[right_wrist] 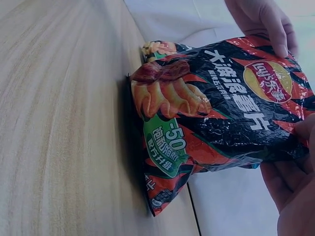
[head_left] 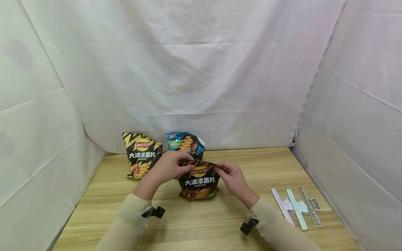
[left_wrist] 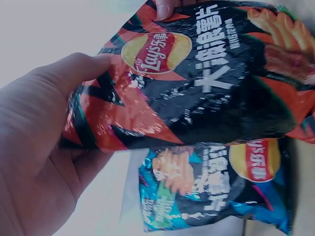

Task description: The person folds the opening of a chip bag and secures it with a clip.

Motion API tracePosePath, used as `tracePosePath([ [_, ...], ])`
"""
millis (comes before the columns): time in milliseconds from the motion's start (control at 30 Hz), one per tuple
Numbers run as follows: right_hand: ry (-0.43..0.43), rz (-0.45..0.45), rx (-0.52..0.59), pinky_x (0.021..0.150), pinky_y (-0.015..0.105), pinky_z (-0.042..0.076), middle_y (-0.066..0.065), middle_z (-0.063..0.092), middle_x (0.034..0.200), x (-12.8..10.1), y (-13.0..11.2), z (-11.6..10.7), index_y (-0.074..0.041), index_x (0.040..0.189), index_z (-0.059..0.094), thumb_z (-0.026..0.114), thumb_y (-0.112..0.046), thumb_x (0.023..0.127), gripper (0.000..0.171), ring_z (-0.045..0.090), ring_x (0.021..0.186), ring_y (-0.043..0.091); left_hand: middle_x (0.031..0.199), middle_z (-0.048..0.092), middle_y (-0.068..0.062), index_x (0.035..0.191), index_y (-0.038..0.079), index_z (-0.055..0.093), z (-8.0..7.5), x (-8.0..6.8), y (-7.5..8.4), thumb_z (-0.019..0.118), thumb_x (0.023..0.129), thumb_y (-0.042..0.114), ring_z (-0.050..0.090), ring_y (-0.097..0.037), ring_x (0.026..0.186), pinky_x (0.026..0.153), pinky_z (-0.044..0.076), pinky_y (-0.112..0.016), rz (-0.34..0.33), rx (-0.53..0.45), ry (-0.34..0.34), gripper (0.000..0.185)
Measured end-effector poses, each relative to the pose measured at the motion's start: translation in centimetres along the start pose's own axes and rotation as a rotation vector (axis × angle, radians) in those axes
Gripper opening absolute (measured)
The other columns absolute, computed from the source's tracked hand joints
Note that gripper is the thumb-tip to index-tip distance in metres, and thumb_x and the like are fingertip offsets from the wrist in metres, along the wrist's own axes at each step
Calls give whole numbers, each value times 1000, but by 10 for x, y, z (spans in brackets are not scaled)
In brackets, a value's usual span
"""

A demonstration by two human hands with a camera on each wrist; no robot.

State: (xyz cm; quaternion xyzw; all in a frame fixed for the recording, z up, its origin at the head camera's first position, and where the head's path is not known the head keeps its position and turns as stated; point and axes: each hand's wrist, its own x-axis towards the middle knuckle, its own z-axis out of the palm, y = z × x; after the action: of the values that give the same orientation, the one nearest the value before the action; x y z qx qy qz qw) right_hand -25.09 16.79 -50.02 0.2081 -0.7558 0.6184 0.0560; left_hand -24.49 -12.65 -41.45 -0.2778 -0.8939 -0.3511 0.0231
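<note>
Three chip bags stood on the wooden table (head_left: 194, 223): a red bag (head_left: 199, 180) at the front, a yellow bag (head_left: 142, 154) behind it to the left, and a blue bag (head_left: 185, 143) directly behind it. Three sealing clips (head_left: 296, 205) lay side by side near the table's right edge, well apart from the bags.

The red bag stood upright on its base between the two hands, with its top edge caught at both corners. The left hand (head_left: 171, 165) pinched the top left corner, thumb in front and fingers behind the foil. The right hand (head_left: 232, 178) pinched the top right corner in the same way. Both hands were at the bag's upper edge, nearly meeting above its logo.
</note>
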Motion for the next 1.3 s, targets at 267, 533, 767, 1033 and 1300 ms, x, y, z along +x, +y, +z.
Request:
tracePosePath([
  [267, -10, -3, -27, 85, 25, 62, 11, 83, 106, 1, 0, 0, -2, 114, 83, 71, -5, 108, 12, 78, 97, 14, 107, 82, 8, 120, 23, 86, -1, 11, 11, 80, 105, 34, 67, 1, 76, 71, 58, -32, 55, 214, -47, 20],
  [533, -29, -19, -61, 85, 26, 62, 5, 83, 100, 3, -5, 0, -6, 112, 84, 71, -7, 109, 13, 78, 96, 15, 100, 82, 6, 120, 20, 86, 0, 14, 10, 77, 107, 33, 63, 2, 66, 65, 56, -31, 78, 222, -55, 20],
  [767, -31, -61, -74, 86, 26, 62, 7, 83, 102, 4, -2, -1, -6, 114, 84, 71, -6, 109, 14, 79, 97, 18, 103, 82, 5, 118, 19, 86, 0, 16, 11, 78, 107, 29, 67, -1, 72, 66, 57, -31, 95, 199, -42, 17],
  [1033, -74, -196, -138, 89, 30, 63, 5, 84, 112, 6, 8, -6, -8, 123, 85, 68, 0, 109, 23, 79, 105, 19, 104, 82, 7, 117, 24, 88, 1, 16, -1, 80, 105, 19, 59, -2, 63, 60, 50, -29, 125, 125, -3, 15],
  [1300, -115, -185, -94, 95, 29, 62, 10, 81, 123, 7, 10, -9, -2, 133, 79, 66, 2, 110, 28, 78, 113, 17, 100, 81, 10, 117, 25, 88, 1, 16, -9, 78, 106, 15, 51, -3, 54, 57, 47, -28, 155, 71, 7, 18],
])
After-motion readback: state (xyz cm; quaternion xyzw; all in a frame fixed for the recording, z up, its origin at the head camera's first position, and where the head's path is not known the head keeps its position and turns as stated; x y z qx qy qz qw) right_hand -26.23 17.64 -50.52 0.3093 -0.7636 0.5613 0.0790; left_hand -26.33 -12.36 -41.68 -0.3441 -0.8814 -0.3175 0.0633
